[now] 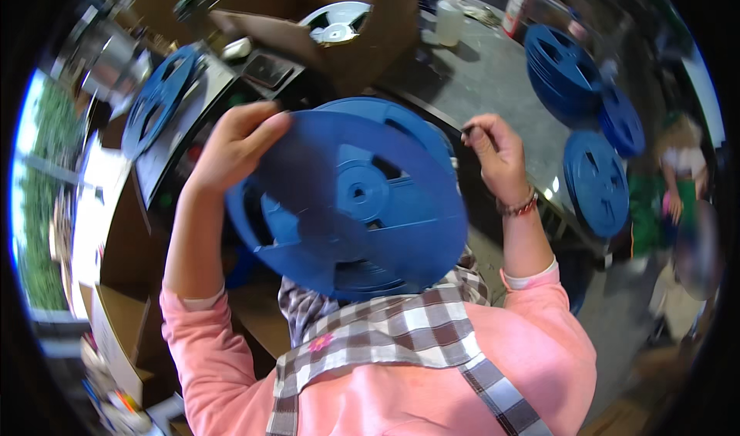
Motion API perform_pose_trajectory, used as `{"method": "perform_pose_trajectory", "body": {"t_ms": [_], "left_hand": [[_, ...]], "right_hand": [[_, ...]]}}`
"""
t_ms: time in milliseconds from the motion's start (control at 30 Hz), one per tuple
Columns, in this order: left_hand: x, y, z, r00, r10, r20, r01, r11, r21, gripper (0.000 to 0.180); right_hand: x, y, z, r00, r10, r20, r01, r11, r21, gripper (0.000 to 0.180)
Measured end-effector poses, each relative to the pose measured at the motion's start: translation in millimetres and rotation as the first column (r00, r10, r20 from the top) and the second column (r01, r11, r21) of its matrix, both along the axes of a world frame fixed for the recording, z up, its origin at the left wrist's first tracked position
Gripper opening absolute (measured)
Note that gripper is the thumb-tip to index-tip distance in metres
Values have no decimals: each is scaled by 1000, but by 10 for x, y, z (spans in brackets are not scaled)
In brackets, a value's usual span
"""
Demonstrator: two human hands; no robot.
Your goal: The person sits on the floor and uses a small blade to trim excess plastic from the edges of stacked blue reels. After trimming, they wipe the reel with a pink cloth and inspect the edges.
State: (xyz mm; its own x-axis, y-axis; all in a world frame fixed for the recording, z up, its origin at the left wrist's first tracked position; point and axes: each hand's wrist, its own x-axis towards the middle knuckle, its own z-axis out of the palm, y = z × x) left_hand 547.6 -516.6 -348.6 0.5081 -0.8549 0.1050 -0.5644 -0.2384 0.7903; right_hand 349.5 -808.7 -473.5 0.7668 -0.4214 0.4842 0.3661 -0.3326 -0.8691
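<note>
My left hand is closed on the upper left rim of a blue plastic reel, which is tilted and slightly blurred in front of my lap. Behind and under it shows another blue reel, with more blue discs glimpsed through the cutouts. Off to the right of the reel, my right hand is raised with thumb and fingers pinched together. A small dark piece sticks out at its fingertips, too small to name. The right hand does not touch the reel.
On the grey table at right stand a stack of blue reels and another blue reel. A cardboard box holding a white reel is ahead. One blue reel leans at left. A person is at far right.
</note>
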Motion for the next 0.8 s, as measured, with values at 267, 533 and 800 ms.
{"method": "perform_pose_trajectory", "body": {"t_ms": [267,533,800], "left_hand": [[528,842,-781,830,542,130,-524,838,-152,30],[528,1302,-481,829,484,-279,-517,854,-55,31],[779,974,-649,808,530,-257,-501,848,174,40]], "right_hand": [[-1122,-1564,-923,890,-451,-66,436,802,408,19],[-1340,-1627,-2032,930,-280,-240,368,715,594,19],[-920,-879,-4159,356,205,-912,-67,979,193,19]]}}
